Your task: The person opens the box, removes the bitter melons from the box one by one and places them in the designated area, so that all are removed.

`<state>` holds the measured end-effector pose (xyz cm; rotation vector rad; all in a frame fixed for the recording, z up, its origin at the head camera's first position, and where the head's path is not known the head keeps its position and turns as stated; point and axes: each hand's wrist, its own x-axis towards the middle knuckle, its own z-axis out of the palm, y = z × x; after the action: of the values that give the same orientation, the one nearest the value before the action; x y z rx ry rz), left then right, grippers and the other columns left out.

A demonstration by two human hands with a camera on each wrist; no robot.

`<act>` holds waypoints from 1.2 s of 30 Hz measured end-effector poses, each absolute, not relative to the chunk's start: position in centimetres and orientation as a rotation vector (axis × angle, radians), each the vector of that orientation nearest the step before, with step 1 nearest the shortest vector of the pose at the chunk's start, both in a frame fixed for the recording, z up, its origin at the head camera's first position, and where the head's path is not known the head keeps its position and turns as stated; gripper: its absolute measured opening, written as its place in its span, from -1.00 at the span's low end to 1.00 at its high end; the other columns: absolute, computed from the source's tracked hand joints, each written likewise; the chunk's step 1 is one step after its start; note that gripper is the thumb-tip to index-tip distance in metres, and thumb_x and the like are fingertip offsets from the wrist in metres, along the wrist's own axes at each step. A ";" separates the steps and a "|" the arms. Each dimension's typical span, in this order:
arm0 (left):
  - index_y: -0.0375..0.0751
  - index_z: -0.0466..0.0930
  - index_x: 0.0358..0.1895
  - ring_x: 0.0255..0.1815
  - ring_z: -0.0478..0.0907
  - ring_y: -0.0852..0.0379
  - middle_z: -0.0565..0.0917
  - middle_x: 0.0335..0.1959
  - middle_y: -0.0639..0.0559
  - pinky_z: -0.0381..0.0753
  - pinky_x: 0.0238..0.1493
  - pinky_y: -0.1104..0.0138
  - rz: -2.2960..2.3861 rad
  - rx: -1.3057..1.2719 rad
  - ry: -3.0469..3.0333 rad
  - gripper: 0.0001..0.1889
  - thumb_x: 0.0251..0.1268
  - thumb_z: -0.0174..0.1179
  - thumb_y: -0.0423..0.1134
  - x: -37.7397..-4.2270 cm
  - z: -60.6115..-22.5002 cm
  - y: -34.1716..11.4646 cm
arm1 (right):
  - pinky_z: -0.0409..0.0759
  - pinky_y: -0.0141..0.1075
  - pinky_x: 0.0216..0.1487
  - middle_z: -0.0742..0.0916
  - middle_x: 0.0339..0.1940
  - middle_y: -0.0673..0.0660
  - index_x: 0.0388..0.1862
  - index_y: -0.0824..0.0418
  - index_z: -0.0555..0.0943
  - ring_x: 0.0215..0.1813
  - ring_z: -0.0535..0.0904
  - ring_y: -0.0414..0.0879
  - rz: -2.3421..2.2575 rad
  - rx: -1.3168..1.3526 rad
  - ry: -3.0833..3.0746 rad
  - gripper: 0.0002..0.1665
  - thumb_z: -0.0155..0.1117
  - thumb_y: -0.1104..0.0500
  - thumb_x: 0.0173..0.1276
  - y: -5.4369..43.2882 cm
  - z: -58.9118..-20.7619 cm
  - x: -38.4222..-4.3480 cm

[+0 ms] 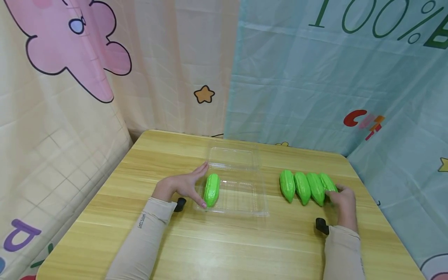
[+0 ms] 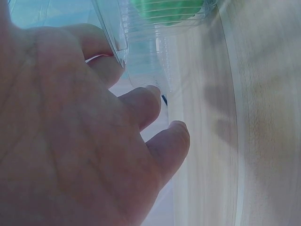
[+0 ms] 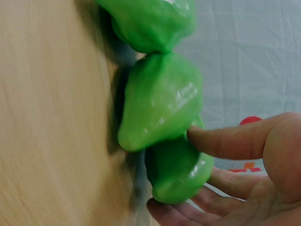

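A clear plastic clamshell box lies unfolded on the table, its lid laid back on the far side. One green ridged fruit sits in the box's left end. My left hand touches the box's left side, thumb near the front corner and fingers toward the hinge. Several like fruits, among them a green ridged fruit, lie in a row to the right. At the row's right end, my right hand grips the last green fruit between thumb and fingers; its neighbour touches it.
The wooden table has rounded far corners. Behind and beside it hang printed curtains, a cream curtain on the left and a blue curtain on the right. A dark wrist mount sticks out by the right sleeve.
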<state>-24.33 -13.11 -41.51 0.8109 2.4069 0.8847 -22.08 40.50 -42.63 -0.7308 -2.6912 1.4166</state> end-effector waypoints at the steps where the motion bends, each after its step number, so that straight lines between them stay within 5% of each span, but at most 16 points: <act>1: -0.16 -0.50 0.62 0.61 -0.47 -0.10 -0.54 0.62 -0.06 -0.18 0.54 -0.05 0.884 0.811 2.407 0.54 -0.20 0.64 0.12 -24.3 -41.5 -13.1 | 0.13 0.16 0.48 0.15 0.51 0.59 0.55 0.54 0.00 0.51 0.04 0.44 1.435 -0.731 -2.706 -0.14 0.14 0.20 0.46 40.6 -42.6 -22.1; 15: -0.16 -0.48 0.62 0.60 -0.47 -0.07 -0.54 0.62 -0.04 -0.16 0.54 -0.03 0.868 0.811 2.415 0.54 -0.21 0.64 0.14 -24.4 -41.7 -13.2 | 0.09 0.17 0.50 0.00 0.62 0.44 0.64 0.34 -0.18 0.56 -0.03 0.41 1.606 -0.791 -2.534 0.04 0.13 -0.07 0.48 40.4 -41.8 -21.7; 36: -0.18 -0.49 0.62 0.61 -0.47 -0.11 -0.54 0.62 -0.09 -0.17 0.54 -0.07 0.883 0.822 2.411 0.52 -0.16 0.64 0.07 -24.4 -41.5 -13.1 | -0.03 0.07 0.56 -0.04 0.67 0.20 0.69 0.10 -0.21 0.63 -0.18 0.20 1.581 -0.738 -2.407 0.11 0.20 -0.18 0.44 38.8 -39.2 -21.0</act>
<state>-24.36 -13.15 -41.54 0.8225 2.4105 0.8832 -21.00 38.76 -39.22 -0.7382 -2.4067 1.5805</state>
